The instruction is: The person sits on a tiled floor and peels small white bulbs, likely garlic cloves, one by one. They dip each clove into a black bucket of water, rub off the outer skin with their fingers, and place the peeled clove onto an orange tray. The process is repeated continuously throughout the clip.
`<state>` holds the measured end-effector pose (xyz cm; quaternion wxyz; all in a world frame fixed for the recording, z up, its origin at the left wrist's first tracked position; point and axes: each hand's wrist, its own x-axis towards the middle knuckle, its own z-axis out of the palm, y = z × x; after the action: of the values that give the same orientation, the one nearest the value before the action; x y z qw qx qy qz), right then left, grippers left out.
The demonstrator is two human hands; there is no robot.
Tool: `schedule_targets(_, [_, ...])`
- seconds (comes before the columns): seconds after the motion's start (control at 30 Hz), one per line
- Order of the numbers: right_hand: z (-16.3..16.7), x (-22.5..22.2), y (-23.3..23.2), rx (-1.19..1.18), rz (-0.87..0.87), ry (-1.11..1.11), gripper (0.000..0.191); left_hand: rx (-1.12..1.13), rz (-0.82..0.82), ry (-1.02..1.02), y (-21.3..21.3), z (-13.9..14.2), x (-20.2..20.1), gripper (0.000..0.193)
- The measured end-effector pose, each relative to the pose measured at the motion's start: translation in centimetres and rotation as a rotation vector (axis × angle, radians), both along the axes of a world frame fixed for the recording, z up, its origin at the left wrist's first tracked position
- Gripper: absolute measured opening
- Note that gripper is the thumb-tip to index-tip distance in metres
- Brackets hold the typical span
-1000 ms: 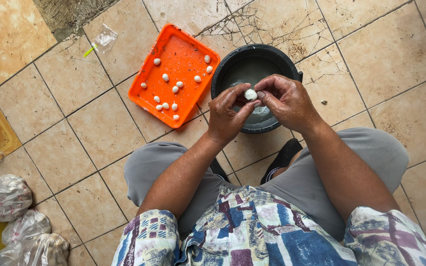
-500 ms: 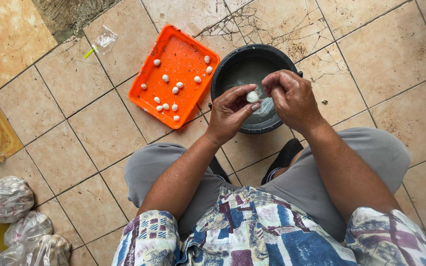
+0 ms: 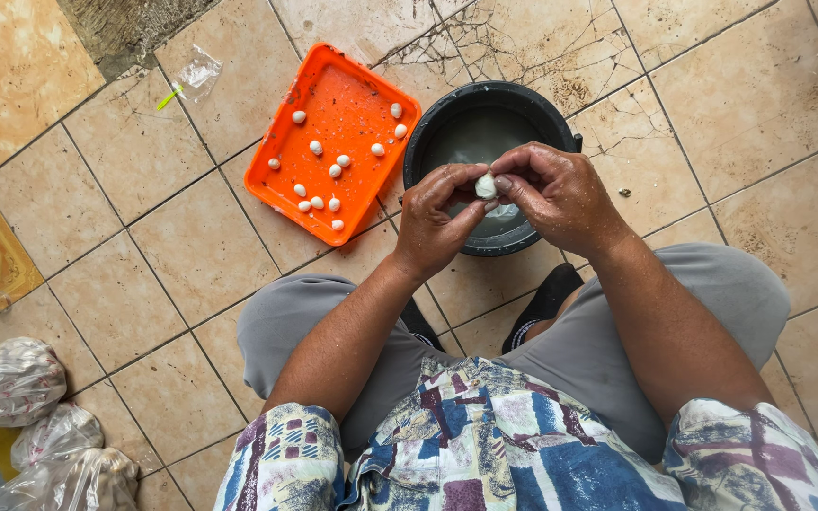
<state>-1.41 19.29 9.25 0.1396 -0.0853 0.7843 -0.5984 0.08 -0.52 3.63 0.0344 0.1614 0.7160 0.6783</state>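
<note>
Left hand [image 3: 437, 222] and right hand [image 3: 556, 194] pinch one small white piece [image 3: 486, 185] between their fingers, over the black bucket [image 3: 428, 142]. Eleven or so finished-looking pieces lie on the orange tray [image 3: 281, 194], left of bucket; much tray bare. Bucket contents unclear. Bags [image 3: 11, 378] near left partly cut off.

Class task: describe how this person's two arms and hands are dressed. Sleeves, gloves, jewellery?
Both hands, left hand and right hand, are bare: no gloves, and no rings or watch that show. The forearms are uncovered. Short sleeves of a patchwork-patterned shirt in blue, maroon, cream and grey end above the elbows.
</note>
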Motion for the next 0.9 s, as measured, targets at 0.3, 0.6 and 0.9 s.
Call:
schedule_targets(0.3, [-1.0,0.8,-0.7,0.085,-0.042,0.204,0.009,-0.048,0.021,0.090,0.1,0.0,0.4,0.039])
schedule_targets(0.6, [-1.2,0.2,-0.1,0.041,-0.098,0.042,0.013,0.491,-0.114,-0.459,0.1,-2.3,-0.1,0.045])
schedule_targets(0.9, [0.4,0.4,-0.5,0.146,-0.033,0.138,0.009,0.259,-0.007,-0.287,0.5,-2.2,0.2,0.039])
